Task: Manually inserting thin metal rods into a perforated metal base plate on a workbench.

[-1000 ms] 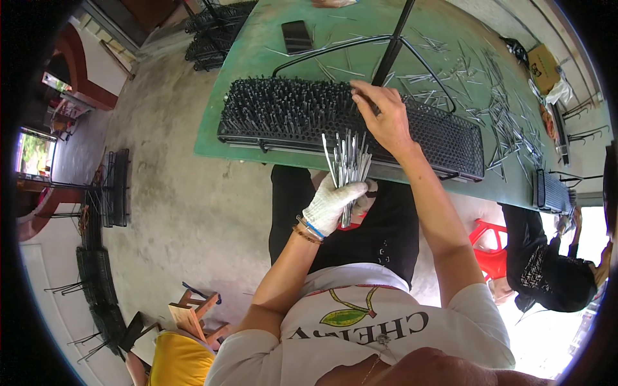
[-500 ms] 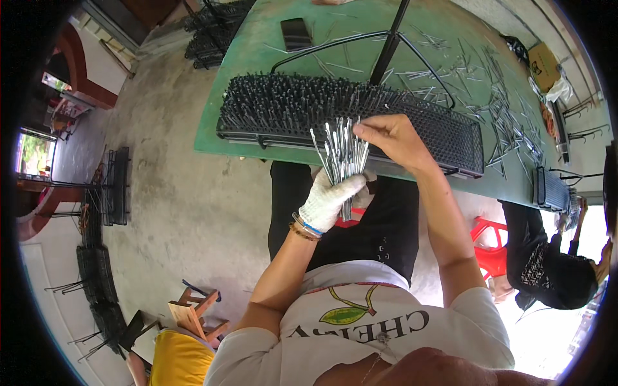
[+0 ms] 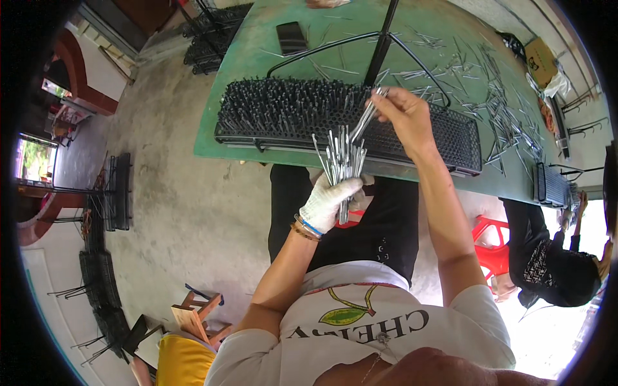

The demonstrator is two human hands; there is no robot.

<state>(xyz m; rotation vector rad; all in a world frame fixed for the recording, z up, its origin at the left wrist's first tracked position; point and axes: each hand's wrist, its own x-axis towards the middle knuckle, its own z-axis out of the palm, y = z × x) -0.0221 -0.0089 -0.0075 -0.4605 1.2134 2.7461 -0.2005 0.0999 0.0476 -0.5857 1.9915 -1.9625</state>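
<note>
In a white glove, my left hand (image 3: pixel 327 198) is closed around a fanned bundle of thin silvery metal rods (image 3: pixel 342 157), just in front of the table edge. My bare right hand (image 3: pixel 405 116) pinches a few more rods (image 3: pixel 367 119) by their upper ends, slanting down toward the bundle. Behind both hands lies a long black mesh rack (image 3: pixel 444 136) with a tall black handle frame (image 3: pixel 381 55). Dark upright rods (image 3: pixel 283 106) fill its left and middle part; its right part shows bare mesh holes.
Loose rods (image 3: pixel 508 128) lie scattered over the green table (image 3: pixel 207 138), beside a dark phone (image 3: pixel 291 38). A co-worker in black (image 3: pixel 560 276) sits at the right near another rack (image 3: pixel 550 185). A red stool (image 3: pixel 490 251) and a wooden stool (image 3: pixel 193 316) stand on the floor.
My right hand has moved up and slightly right from the bundle, now drawing a few rods out of it. My left hand has stayed nearly in place.
</note>
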